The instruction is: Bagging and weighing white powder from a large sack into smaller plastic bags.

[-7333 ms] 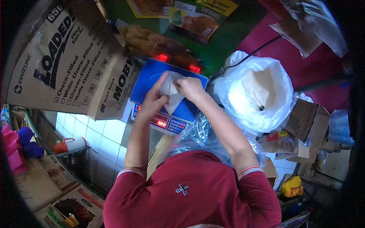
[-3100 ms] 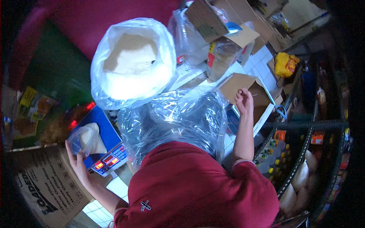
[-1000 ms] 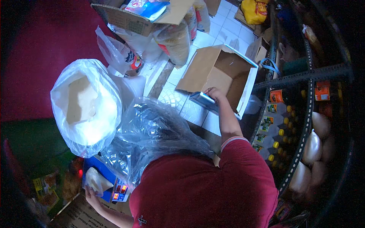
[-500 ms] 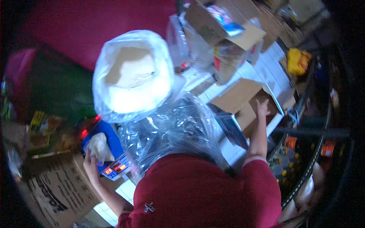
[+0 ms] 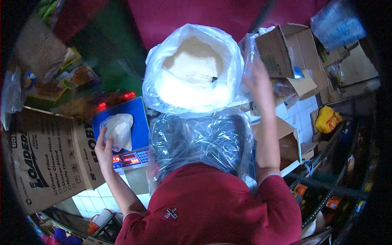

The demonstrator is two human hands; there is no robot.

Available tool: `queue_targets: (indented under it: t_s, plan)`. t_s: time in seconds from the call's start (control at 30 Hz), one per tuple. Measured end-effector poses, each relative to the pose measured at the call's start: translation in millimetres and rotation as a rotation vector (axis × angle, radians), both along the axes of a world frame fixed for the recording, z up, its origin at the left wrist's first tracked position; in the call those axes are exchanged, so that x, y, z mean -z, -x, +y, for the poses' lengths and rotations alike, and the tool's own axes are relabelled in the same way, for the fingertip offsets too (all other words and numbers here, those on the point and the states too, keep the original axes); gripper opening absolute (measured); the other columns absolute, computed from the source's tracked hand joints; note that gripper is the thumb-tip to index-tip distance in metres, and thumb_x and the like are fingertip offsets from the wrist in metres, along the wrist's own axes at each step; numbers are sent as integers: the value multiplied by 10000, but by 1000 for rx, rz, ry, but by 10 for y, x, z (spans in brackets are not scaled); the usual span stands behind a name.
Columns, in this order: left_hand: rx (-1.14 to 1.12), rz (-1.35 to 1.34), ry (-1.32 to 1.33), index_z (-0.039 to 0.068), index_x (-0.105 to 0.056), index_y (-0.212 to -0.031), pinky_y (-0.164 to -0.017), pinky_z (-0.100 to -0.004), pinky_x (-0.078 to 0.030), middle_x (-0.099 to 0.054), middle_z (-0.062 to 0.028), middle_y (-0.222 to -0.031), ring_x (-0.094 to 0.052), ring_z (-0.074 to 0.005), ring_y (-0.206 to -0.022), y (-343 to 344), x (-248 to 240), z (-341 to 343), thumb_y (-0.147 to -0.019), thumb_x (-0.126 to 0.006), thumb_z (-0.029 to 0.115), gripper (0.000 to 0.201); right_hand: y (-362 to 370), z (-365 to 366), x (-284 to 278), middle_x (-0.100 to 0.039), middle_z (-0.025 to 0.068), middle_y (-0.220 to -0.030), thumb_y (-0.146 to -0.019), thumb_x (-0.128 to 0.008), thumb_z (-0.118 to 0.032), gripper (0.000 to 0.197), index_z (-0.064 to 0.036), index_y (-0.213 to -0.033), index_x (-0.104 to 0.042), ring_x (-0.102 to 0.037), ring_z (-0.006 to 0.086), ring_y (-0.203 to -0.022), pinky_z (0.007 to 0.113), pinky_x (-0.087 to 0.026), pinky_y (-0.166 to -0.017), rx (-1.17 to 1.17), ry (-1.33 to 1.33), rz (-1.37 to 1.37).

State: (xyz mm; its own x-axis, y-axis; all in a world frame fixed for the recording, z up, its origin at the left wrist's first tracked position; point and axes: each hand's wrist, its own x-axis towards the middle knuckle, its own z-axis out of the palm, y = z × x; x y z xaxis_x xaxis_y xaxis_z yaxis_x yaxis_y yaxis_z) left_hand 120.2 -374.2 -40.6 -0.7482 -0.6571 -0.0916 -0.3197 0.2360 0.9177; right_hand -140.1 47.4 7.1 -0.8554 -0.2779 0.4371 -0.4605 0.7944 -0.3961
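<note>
A blue-topped digital scale [image 5: 140,114] stands to my left with its red digits lit. On it rests a small clear plastic bag [image 5: 121,128] holding white powder. My left hand [image 5: 105,147] grips this bag's near left edge between its fingers. In front of me stands a large open plastic bag [image 5: 153,87] of white powder [image 5: 190,90]. A small dark object [image 5: 213,79] pokes out of the powder, its kind unclear. My right hand [image 5: 258,81] is raised just right of the large bag, its fingers smeared by motion and holding nothing I can make out.
Clear plastic [image 5: 200,139] covers a dark surface before me. A printed carton [image 5: 61,155] stands at the left. Open cardboard boxes [image 5: 271,53] are at the far right, with another open box [image 5: 288,145] nearer. A yellow package [image 5: 328,119] lies beside a rack [image 5: 335,190].
My right hand has left the open box at the right and moved up and left, near the large bag. My left hand stays at the small bag. The whole view has turned.
</note>
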Motion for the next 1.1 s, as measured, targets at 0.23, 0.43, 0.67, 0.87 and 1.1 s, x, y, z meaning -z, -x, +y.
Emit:
queue_targets:
  t_s: [0.23,0.43,0.67,0.87,1.1]
  plan:
    - [5,82,-51,-51,-437,-1240,-931,-281,-359,-482,-174,-1243,-471,-203,-1114,39,119,39,-843,-524,65,423,777,-1429,1015,-613,83,-1024,-801,-490,-160,240,-107,-978,-642,-549,231,-969,523,-248,-931,-206,-951,-416]
    - [-46,76,-88,-26,-463,-1231,-922,-285,-365,-501,-161,-1217,-491,-201,-1079,-63,211,-89,-833,-508,33,404,888,-1557,1143,-612,72,-1015,-818,-473,-170,242,-95,-970,-645,-539,227,-991,541,-166,-985,-130,-973,-472]
    - [-56,73,-64,-25,-476,-1221,-895,-282,-386,-519,-159,-1195,-505,-186,-1051,29,266,-150,-828,-516,37,401,973,-1566,1251,-538,91,-1124,-827,-465,-182,285,-74,-1076,-551,-507,242,-1049,545,-213,-975,-35,-812,-322]
    - [-75,23,-73,-32,-477,-1218,-879,-271,-394,-523,-150,-1188,-505,-172,-1035,58,119,-122,-828,-510,34,396,1140,-1429,1348,-540,102,-1077,-810,-471,-113,318,-72,-1124,-492,-490,237,-1062,503,-267,-971,-154,-792,-254]
    - [-81,12,-16,-30,-464,-1230,-841,-254,-410,-535,-127,-1163,-514,-157,-1003,51,96,-168,-841,-509,42,398,1233,-1477,1227,-551,88,-1084,-827,-455,-129,251,-92,-1040,-583,-509,229,-1043,445,-292,-941,-88,-867,-96]
